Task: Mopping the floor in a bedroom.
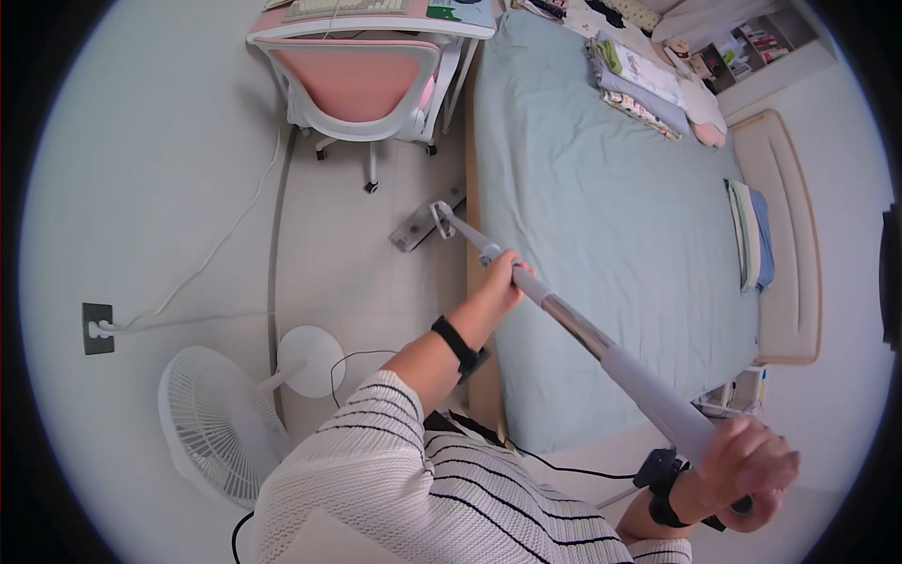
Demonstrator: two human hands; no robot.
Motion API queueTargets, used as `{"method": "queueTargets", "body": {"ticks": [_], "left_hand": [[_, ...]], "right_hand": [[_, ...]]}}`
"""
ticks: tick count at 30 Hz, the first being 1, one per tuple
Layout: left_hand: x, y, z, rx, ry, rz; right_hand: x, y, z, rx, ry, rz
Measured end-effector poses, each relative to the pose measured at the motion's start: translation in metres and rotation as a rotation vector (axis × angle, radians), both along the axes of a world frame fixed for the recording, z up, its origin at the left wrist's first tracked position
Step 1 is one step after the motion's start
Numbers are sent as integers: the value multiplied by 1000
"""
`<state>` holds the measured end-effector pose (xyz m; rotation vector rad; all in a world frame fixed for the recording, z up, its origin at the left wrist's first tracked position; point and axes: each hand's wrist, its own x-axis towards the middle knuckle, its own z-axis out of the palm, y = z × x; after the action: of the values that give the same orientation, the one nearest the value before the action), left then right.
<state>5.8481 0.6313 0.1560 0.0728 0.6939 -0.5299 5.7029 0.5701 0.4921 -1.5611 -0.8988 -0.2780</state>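
A flat mop with a long pole point(578, 328) runs diagonally across the view, from the lower right down to the floor. Around the lower part of the pole closes my left hand point(506, 282), a black band on its wrist. At the pole's upper end, my right hand point(750, 469) grips the handle; it is slightly blurred, and a dark device is strapped at that wrist. The flat mop head point(416, 229) lies on the pale floor against the side of the bed point(599, 233), and its far end seems to reach under the frame.
A pink and white desk chair point(356, 84) stands at the desk point(458, 28). A white fan point(218, 423) is at the lower left, with cords running to a wall socket point(97, 328). Folded bedding point(641, 77) lies on the bed.
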Motion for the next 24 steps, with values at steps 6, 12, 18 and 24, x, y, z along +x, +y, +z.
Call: {"method": "queueTargets", "body": {"ticks": [6, 12, 18, 24], "left_hand": [[73, 12, -26, 186, -28, -124], [130, 28, -54, 373, -144, -252], [156, 38, -74, 496, -158, -307], [165, 38, -87, 598, -191, -393]], "right_hand": [[25, 24, -38, -135, 115, -146], [49, 46, -59, -57, 217, -382], [71, 45, -85, -100, 192, -280], [73, 45, -101, -86, 164, -228]]}}
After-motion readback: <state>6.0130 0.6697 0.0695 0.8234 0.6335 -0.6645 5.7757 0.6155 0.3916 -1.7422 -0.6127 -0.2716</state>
